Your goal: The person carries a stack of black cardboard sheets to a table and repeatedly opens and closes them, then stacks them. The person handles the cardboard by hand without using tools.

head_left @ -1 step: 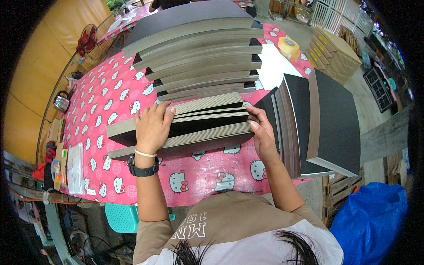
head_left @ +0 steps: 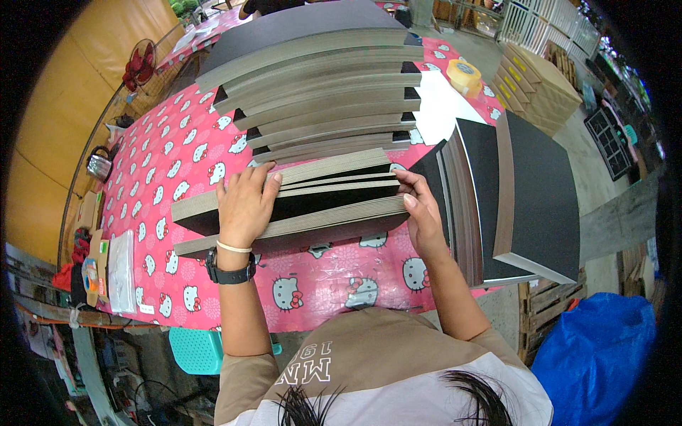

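Between my hands a bundle of black cardboard sheets (head_left: 312,204) with pale grey edges stands on its long side on the table. The sheets part into a front group (head_left: 298,228) and a back group (head_left: 327,169), with a few loose ones between. My left hand (head_left: 246,202) lies over the left part, thumb along the top edges and fingers reaching to the back; a watch and a band are on its wrist. At the right end my right hand (head_left: 422,213) grips the sheets' corners between thumb and fingers. Its fingertips are partly hidden.
Behind rises a tall staggered pile of similar sheets (head_left: 320,78). More black stacks (head_left: 536,199) stand at the right edge. The table has a pink patterned cover (head_left: 170,153). Tape rolls (head_left: 464,77) lie back right; clear plastic sleeves (head_left: 121,270) lie at left. A teal stool (head_left: 195,350) is below.
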Available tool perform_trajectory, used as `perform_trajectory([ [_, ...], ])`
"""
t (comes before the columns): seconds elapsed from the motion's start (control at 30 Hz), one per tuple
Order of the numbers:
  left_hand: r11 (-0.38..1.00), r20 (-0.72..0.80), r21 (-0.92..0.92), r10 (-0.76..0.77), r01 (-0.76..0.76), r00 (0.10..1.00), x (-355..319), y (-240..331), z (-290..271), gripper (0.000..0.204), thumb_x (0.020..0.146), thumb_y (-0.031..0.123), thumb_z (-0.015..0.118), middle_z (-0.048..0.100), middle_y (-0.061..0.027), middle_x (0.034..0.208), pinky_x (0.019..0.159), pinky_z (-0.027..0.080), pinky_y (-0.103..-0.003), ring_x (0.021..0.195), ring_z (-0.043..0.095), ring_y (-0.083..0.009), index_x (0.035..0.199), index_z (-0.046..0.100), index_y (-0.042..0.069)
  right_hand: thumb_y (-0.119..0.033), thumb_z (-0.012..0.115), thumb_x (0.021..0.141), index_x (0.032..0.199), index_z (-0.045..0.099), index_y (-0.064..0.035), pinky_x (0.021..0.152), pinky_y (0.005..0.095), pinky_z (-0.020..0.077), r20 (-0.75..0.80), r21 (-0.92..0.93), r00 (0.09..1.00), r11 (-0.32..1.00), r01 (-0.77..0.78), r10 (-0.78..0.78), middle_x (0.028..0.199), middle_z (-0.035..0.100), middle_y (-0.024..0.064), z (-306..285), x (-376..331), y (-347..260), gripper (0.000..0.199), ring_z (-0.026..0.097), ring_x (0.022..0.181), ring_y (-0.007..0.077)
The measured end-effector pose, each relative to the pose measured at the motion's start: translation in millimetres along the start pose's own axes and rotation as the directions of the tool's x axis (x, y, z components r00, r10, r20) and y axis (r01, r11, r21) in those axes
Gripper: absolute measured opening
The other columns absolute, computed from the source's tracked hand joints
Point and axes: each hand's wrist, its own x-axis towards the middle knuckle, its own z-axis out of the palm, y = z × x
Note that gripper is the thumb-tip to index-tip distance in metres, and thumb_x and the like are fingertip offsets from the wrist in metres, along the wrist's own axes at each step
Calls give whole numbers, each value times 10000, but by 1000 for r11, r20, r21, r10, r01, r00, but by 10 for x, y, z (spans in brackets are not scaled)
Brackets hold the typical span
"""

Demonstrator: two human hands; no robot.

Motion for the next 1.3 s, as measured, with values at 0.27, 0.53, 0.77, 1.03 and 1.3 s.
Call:
perform_trajectory([
  [0.27, 1000, 19, 30, 4, -4, 1000, -4, 12, -13, 372, 914, 388, 386, 585, -90, 1032, 950, 289, -521, 1001, 519, -284, 1154, 548, 154, -355, 450, 832, 1293, 418, 33, 967, 291, 260, 43, -108, 999, 994, 25, -21, 1073, 433, 100, -15, 45, -90, 604, 403, 1042, 191],
  [0.53, 999, 26, 50, 10, -11, 1000, -2, -3, 0, 371, 919, 379, 375, 582, -81, 1037, 951, 289, -505, 1004, 517, -277, 1171, 533, 158, -353, 454, 827, 1283, 437, 28, 959, 288, 265, 55, -135, 997, 989, 66, -59, 1058, 430, 98, -13, 32, -102, 595, 400, 1028, 190],
  [0.77, 999, 32, 39, 1, -3, 999, 2, -4, -17, 376, 921, 388, 369, 583, -83, 1034, 959, 277, -514, 1008, 516, -281, 1167, 537, 159, -279, 520, 812, 1152, 484, 32, 944, 296, 301, -45, -184, 998, 983, 27, -36, 1089, 443, 99, 61, 9, -90, 463, 406, 1079, 180],
  [1.03, 1000, 3, -5, 6, -6, 1000, -1, 2, -1, 372, 901, 398, 409, 591, -82, 1030, 942, 296, -521, 997, 523, -280, 1124, 571, 148, -321, 472, 835, 1263, 427, 55, 950, 282, 270, -50, 59, 998, 998, 30, -27, 1069, 451, 102, 50, 70, -12, 571, 404, 1051, 168],
  [1.3, 1000, 4, 0, -2, 2, 1000, -5, -13, 4, 374, 899, 392, 413, 590, -83, 1039, 941, 296, -517, 999, 521, -279, 1125, 573, 140, -318, 466, 834, 1250, 455, 63, 967, 280, 256, 0, -99, 999, 994, 39, -39, 1066, 445, 108, 45, 75, -66, 564, 415, 1045, 190],
])
